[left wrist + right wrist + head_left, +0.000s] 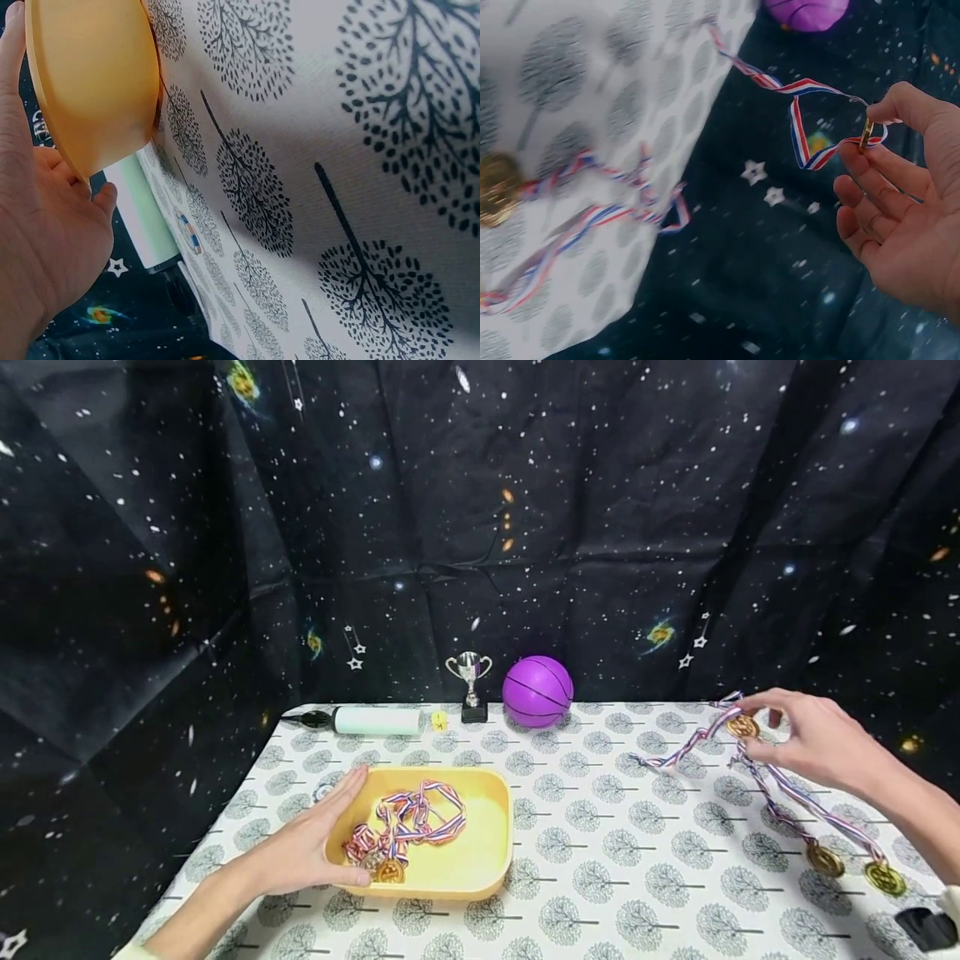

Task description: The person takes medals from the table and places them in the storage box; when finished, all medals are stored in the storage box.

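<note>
My left hand grips the left end of a yellow plastic basin, thumb at its front rim and fingers along the outside. Inside the basin, medals lie at the front left, among them a gold medal, with a tangle of striped ribbons. At the far right, my right hand pinches another gold medal between thumb and fingertips, above the table. Its red, white and blue ribbon trails down to the left. Two more gold medals with ribbons lie on the table below that hand.
Along the back edge stand a small silver trophy cup and a purple ball. To their left are a small yellow block and a pale cylinder with a black end. A dark starry cloth hangs behind the tree-patterned tablecloth.
</note>
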`<state>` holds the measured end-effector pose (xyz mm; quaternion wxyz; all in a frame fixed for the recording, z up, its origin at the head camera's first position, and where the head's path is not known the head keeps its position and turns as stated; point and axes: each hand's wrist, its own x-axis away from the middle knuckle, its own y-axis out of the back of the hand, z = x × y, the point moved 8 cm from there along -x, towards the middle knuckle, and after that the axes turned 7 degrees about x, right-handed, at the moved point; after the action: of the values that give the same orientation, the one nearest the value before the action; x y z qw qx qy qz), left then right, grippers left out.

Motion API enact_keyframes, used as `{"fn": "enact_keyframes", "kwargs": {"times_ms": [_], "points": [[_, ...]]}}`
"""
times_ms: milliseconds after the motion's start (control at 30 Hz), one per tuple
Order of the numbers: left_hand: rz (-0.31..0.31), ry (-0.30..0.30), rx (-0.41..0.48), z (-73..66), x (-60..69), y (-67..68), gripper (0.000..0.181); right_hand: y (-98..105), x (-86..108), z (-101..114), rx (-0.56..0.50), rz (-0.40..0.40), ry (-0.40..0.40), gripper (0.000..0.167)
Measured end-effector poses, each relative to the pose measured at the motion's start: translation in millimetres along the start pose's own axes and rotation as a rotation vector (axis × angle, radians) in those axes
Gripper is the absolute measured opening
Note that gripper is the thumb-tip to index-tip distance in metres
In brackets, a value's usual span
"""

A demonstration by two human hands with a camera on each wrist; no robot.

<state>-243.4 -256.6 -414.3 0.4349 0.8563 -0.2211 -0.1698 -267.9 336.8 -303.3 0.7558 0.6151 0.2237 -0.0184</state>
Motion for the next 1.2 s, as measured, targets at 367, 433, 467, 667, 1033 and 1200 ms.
{"fn": "enact_keyframes", "kwargs": {"times_ms": [367, 433, 467, 667, 1033, 1200], "points": [[0.001, 0.000, -0.003, 0.8, 0.4, 0.8, 0.137, 24.7, -56.4, 74.1, -0.050, 0.001, 0.086, 0.047], [0.000, -0.003, -0.002, 0.4, -0.1, 1.5, 0.136, 29.8, -65.5, 88.3, -0.049, -0.009, 0.096, 0.046], [0.000, -0.006, -0.001, 0.2, -0.5, 1.6, 0.136, 32.6, -69.6, 95.6, -0.047, -0.017, 0.104, 0.046], [-0.002, -0.022, 0.002, 0.6, -1.2, 0.1, 0.137, 47.0, -90.7, 138.7, -0.083, -0.039, 0.168, 0.044], [-0.003, -0.011, 0.002, 1.4, 0.3, 1.0, 0.137, 69.4, -120.9, 213.8, -0.222, -0.057, 0.313, 0.040], [0.001, -0.009, 0.001, 0.7, 0.1, 0.8, 0.137, 71.9, -128.7, 244.1, -0.284, -0.057, 0.376, 0.037]]}}
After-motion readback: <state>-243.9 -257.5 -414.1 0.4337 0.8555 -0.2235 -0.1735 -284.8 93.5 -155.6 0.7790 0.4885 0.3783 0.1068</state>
